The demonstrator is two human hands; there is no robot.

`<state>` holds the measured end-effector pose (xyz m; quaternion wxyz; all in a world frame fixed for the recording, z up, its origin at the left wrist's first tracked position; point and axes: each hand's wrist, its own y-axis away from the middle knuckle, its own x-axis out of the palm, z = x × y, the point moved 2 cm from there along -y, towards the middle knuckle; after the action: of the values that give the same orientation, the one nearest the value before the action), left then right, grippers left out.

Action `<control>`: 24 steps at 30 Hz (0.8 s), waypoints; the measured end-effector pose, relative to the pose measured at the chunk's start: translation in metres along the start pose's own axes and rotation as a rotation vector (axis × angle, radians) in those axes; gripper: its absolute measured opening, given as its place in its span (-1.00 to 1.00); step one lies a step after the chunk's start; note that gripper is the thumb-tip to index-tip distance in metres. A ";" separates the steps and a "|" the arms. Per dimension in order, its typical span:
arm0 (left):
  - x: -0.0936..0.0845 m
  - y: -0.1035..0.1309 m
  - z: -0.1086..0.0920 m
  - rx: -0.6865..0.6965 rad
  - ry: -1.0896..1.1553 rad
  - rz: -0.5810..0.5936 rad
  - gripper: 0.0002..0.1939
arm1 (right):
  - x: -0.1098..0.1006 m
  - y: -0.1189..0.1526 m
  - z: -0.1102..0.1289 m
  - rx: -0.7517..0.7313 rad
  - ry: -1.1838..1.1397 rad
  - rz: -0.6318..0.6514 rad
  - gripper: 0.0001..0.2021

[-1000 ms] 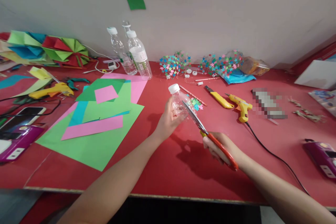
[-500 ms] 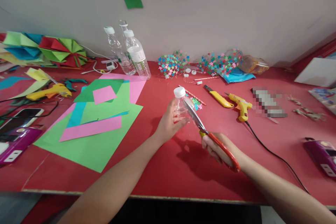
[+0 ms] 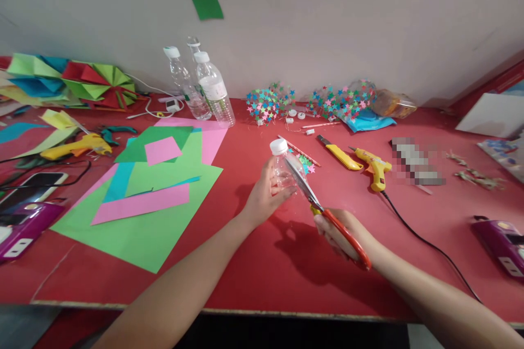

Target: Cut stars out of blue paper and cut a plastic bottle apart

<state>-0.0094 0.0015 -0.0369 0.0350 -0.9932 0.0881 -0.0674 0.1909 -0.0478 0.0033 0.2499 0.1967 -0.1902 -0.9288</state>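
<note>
a: quick, where's the bottle?
b: the clear bottle (image 3: 281, 169) looks held up over the red table (image 3: 245, 278), white cap (image 3: 279, 146) on top, small stars (image 3: 306, 163) just behind it.
a: hands?
b: left hand (image 3: 264, 192) is curled round the bottle, thumb on the near side. right hand (image 3: 341, 232) is wrapped round the handles of the scissors (image 3: 309, 191); blades overlap the bottle's right side, can't tell if they bite.
a: how'd it handle?
b: my guess: light, thin, springy, a bit slick. squeeze hard and the side likely dents.
a: best hold?
b: up near the neck, probably stiffest, fingers away from the blade side. lower end's too see-through to judge.
</note>
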 end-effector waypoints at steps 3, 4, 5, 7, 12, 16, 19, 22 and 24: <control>-0.001 -0.001 0.002 -0.016 -0.005 -0.003 0.06 | 0.000 -0.001 -0.001 0.005 0.026 -0.021 -0.45; -0.001 -0.001 0.002 -0.016 -0.007 -0.005 0.06 | -0.001 -0.002 -0.001 0.009 0.033 -0.027 -0.45; -0.001 -0.001 0.002 -0.015 -0.006 -0.006 0.06 | -0.001 -0.002 -0.002 0.010 0.040 -0.031 -0.45; 0.000 -0.002 0.001 -0.015 -0.006 -0.011 0.05 | -0.001 -0.002 -0.002 0.005 0.051 -0.036 -0.44; 0.001 -0.001 -0.005 -0.006 -0.022 -0.023 0.02 | -0.002 -0.001 0.001 0.009 0.054 -0.044 -0.43; -0.001 -0.001 -0.005 -0.003 -0.035 -0.027 0.01 | -0.002 -0.001 0.001 0.026 0.042 -0.045 -0.44; -0.002 -0.001 -0.002 -0.005 -0.026 -0.040 0.02 | -0.003 -0.002 0.002 0.002 0.029 -0.054 -0.44; -0.001 -0.003 0.000 -0.011 0.002 -0.068 0.02 | -0.004 -0.003 0.002 -0.016 -0.013 -0.002 -0.44; -0.001 -0.004 -0.001 -0.009 0.028 -0.096 -0.01 | -0.005 -0.003 0.002 -0.050 -0.039 0.051 -0.44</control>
<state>-0.0100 0.0056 -0.0359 0.0260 -0.9954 0.0409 -0.0827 0.1932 -0.0423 0.0052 0.2745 0.1676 -0.1768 -0.9302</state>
